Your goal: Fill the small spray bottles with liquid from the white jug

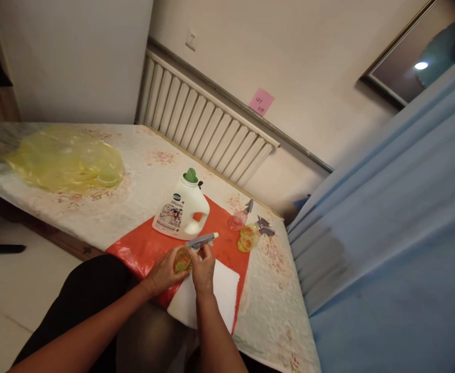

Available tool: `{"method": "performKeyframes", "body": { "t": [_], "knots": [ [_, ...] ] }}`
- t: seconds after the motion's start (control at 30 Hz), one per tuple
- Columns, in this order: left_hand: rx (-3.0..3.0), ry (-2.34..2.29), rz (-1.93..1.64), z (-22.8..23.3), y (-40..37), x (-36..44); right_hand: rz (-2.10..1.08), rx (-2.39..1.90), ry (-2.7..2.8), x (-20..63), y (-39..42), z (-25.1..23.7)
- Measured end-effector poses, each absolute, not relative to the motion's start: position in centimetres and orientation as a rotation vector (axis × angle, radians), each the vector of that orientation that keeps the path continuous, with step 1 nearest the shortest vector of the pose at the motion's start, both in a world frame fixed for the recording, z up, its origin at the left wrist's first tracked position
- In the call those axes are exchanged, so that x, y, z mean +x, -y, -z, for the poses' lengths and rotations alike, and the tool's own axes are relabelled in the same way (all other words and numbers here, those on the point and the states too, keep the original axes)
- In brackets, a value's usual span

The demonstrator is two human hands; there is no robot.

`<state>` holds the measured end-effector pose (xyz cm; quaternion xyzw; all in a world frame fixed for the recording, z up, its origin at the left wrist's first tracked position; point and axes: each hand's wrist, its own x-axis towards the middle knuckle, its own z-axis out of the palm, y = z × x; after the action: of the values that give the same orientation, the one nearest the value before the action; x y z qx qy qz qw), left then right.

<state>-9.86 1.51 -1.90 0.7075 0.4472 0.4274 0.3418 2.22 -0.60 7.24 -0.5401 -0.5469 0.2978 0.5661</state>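
My left hand [167, 270] is wrapped around a small spray bottle [181, 260] of yellow liquid, and my right hand [204, 267] pinches its neck under the grey trigger head [201, 240]. It stands near the table's front edge on the red sheet [145, 246], left of the white cloth [221, 292]. If I twist off-axis, I think liquid could slop out. The little bottle is clear and round.

white jug [181, 212] | pink spray bottle [238, 218] | yellow bag [64, 160] | radiator [204, 122] | blue curtain [390, 217]
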Motion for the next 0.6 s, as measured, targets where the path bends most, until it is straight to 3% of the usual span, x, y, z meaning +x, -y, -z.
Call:
{"method": "performKeyframes", "body": {
  "t": [0.47, 0.6],
  "knots": [
    [1.856, -1.184, -1.036, 1.4, -1.6, -9.9, -0.609, -1.320, 1.247, 2.5, 0.6, -5.8],
    [1.838, -1.228, -0.971, 1.8, -1.9, -9.9, -0.457, -1.478, 1.310, 5.5, 1.3, -4.0]
  ]
}}
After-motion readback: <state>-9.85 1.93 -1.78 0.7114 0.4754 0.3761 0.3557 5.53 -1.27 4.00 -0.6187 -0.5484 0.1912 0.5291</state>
